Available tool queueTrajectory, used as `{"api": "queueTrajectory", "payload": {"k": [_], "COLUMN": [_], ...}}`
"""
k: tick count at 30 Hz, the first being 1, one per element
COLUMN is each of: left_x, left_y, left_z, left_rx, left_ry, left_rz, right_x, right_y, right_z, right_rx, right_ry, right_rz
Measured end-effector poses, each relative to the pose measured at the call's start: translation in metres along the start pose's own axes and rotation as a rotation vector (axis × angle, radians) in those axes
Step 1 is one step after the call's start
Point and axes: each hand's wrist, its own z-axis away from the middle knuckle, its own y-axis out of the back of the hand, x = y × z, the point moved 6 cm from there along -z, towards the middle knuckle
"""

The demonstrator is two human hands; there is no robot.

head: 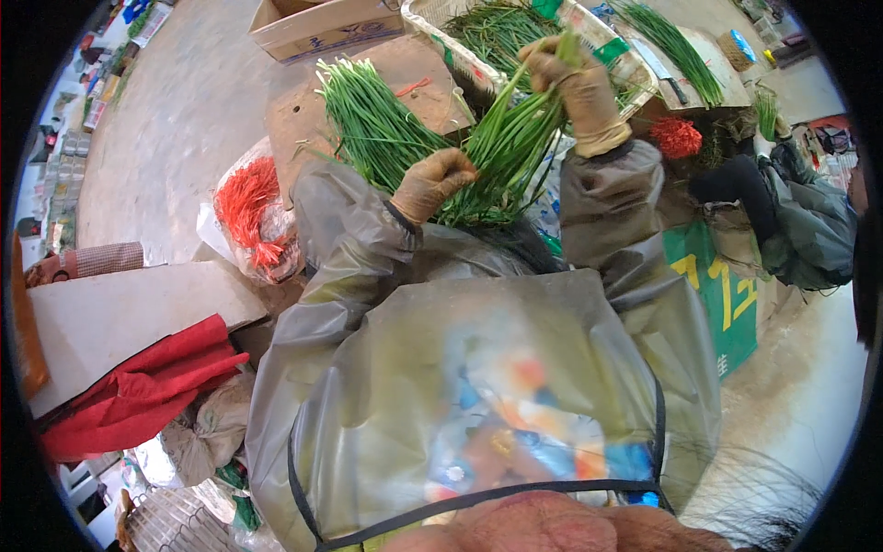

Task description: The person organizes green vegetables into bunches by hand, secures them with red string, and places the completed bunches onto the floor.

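Note:
My right hand [576,86], in a tan glove, is raised and closed around the upper end of a bunch of green garlic chives [514,131]. The leaves fan downward towards my lap. My left hand [431,183], gloved too, has its fingers curled at the left edge of that bunch; whether a leaf is pinched in them is hidden. Beside it, a larger pile of garlic chives [379,124] rests on a brown board [296,110], pale stem ends pointing away from me. One red tie [414,87] lies on the board.
Beyond my right hand stands a white plastic crate [476,58] of loose greens. A knife [659,69] and more chives [679,58] lie on another board. Red ties [248,200] hang in a bundle at left. A cardboard box [328,31] is at the back; a co-worker's sleeve [814,214] is at right.

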Motion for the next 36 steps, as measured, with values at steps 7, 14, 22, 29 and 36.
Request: {"api": "queueTrajectory", "payload": {"k": [7, 14, 22, 29, 36], "left_x": [-0.108, -0.067, -0.006, 0.135, 0.16], "left_y": [-0.014, -0.018, 0.018, 0.047, 0.021], "left_z": [0.002, -0.005, 0.069, 0.059, -0.014], "left_rx": [-0.147, -0.048, -0.904, -0.542, -0.063], "left_ry": [0.334, 0.103, 0.785, 0.118, -0.395], "left_rz": [-0.827, -1.206, -0.555, 0.434, 0.71], "right_x": [-0.074, -0.113, -0.092, -0.081, -0.033], "right_y": [0.075, 0.081, 0.047, 0.0, -0.086], "right_z": [-0.033, -0.042, -0.064, -0.055, -0.008], "right_rx": [-0.056, 0.095, -0.17, -0.387, -0.096], "right_ry": [0.395, 0.221, 0.36, 0.263, 0.043], "right_rz": [-0.247, 0.161, 0.029, -0.102, -0.307]}}
